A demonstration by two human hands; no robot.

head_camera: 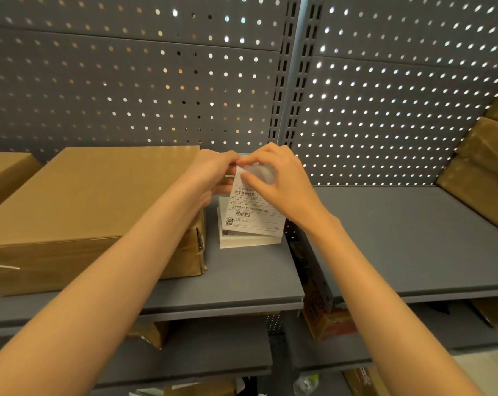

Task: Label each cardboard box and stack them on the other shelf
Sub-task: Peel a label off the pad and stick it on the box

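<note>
Printed white label (252, 205) held upright, brown cardboard box (90, 201) left

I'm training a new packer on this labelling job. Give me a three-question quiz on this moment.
1. True or false: both hands hold the shipping label.
2. The label stack sits: A) on the cardboard box, B) on the shelf beside it, C) on the lower shelf.
3. Which shelf holds the stacked boxes?

Key: 1 true: left hand and right hand pinch its top edge. 2 B, right of the cardboard box. 3 The right shelf.
</note>
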